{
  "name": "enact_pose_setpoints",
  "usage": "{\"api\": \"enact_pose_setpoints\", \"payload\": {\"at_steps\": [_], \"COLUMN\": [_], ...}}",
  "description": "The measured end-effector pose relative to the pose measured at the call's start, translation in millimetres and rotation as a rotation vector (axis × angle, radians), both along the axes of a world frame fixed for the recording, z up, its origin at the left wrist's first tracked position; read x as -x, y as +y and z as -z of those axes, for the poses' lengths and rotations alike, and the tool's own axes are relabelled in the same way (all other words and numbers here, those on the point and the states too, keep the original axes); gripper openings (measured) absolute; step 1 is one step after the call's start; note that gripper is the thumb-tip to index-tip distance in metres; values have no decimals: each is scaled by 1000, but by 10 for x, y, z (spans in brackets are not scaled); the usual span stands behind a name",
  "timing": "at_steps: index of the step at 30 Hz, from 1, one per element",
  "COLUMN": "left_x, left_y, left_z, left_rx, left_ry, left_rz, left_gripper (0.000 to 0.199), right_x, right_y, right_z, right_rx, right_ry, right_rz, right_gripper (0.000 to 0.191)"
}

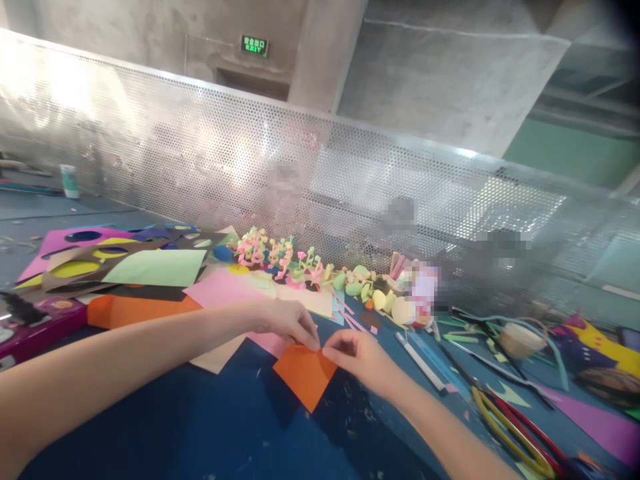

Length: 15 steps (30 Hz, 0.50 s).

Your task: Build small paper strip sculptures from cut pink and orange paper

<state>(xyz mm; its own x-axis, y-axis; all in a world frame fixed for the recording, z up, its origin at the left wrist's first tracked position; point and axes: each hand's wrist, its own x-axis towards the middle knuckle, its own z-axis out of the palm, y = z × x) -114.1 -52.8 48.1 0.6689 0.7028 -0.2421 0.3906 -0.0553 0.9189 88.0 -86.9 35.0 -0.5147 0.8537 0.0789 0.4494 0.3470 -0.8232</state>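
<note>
Orange paper square (306, 377), one corner toward the wearer, held at its far edge above the blue table (200, 427). Left hand (290, 321): thumb and fingertips pinching that edge. Right hand (360, 357): thumb and forefinger closed at the same edge, just beside the left fingertips. Left side: pink sheet (225, 287), pale green sheet (159, 267), magenta power strip (50, 323). Beyond: curled paper pieces (253, 248) by a perforated metal screen (210, 153). Right side: scissors with yellow handles (510, 433), white pen-like stick (421, 362).

concrete walls (425, 73) (exit sign (254, 45) lit)
</note>
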Motion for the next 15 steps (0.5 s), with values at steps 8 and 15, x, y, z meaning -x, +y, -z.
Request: {"api": "enact_pose_setpoints", "payload": {"at_steps": [8,15], "left_x": [-17,-2], "left_y": [-6,24], "left_z": [8,52], "left_rx": [-58,17], "left_ry": [-6,-5], "left_rz": [-58,-9], "left_gripper": [24,29], "right_x": [-51,-25], "right_y": [42,40], "right_z": [29,27], "right_rx": [-12,-8], "right_ry": [-56,-28], "right_rz": [-2,-14], "right_gripper": [35,22]}}
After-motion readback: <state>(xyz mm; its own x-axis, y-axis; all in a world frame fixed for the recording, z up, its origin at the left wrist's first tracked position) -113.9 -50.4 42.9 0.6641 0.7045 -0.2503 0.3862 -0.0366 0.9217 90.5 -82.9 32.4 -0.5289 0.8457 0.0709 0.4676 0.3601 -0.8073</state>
